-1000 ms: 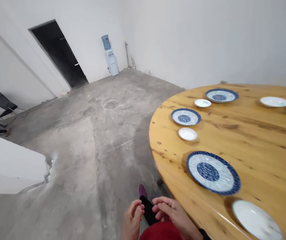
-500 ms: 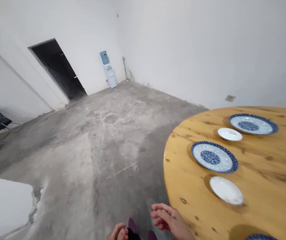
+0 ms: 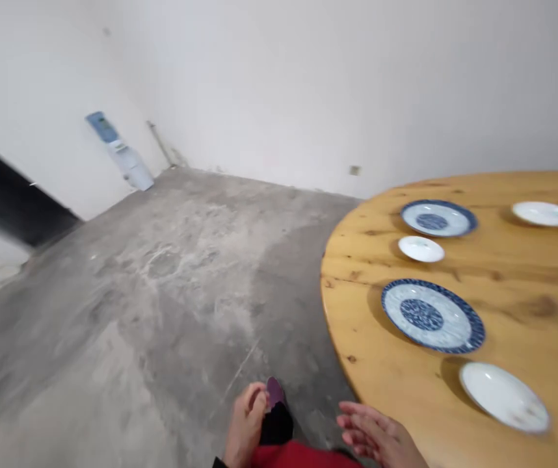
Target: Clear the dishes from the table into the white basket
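At far left a dark doorway (image 3: 6, 208) opens in the white wall, and a water dispenser (image 3: 120, 153) with a blue bottle stands against that wall on the bare concrete floor (image 3: 162, 279). At the bottom centre the left hand (image 3: 246, 426) hangs over the floor with its fingers curled loosely inward, grasping nothing; a purple shoe (image 3: 275, 391) shows just beside it, above a red garment (image 3: 303, 455). To its right the right hand (image 3: 381, 439) is released, fingers extended and slightly spread, holding nothing; it sits just beside the near edge of the round wooden worktop (image 3: 527, 286), and contact with that edge cannot be confirmed. On the worktop, the item nearest the right hand is a blue-patterned plate (image 3: 432, 316), lying flat close to the rim. A small white dish (image 3: 504, 396) lies to the right of and nearer than that plate, apart from it. Farther back, a second small white dish (image 3: 421, 249) sits between the near plate and a second blue-patterned plate (image 3: 438, 218). A third white dish (image 3: 545, 213) lies at far right, well apart from both hands.
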{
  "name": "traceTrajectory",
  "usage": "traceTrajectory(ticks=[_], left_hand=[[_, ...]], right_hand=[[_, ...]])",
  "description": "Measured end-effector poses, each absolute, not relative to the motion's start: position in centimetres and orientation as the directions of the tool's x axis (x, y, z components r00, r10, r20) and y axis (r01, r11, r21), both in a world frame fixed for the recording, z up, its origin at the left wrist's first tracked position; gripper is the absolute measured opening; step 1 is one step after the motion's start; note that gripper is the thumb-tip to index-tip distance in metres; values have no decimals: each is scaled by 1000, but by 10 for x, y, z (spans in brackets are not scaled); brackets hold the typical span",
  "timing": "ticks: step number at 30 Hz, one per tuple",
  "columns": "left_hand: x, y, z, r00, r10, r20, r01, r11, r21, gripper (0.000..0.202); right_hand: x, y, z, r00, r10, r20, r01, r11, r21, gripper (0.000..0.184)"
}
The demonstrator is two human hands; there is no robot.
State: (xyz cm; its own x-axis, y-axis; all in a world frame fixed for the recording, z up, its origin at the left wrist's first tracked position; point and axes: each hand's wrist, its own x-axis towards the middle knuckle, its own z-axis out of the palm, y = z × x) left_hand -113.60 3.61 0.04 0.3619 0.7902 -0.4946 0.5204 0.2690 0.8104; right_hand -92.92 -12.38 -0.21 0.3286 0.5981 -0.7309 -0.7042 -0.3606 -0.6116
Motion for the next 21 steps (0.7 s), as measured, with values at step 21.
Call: traceTrajectory(ticks=[21], left_hand=[[-977,365,9,704,556,-443,503,51,863,70]], right_hand=[[-854,201,19,581,533,-615,-699,-61,-713,41]])
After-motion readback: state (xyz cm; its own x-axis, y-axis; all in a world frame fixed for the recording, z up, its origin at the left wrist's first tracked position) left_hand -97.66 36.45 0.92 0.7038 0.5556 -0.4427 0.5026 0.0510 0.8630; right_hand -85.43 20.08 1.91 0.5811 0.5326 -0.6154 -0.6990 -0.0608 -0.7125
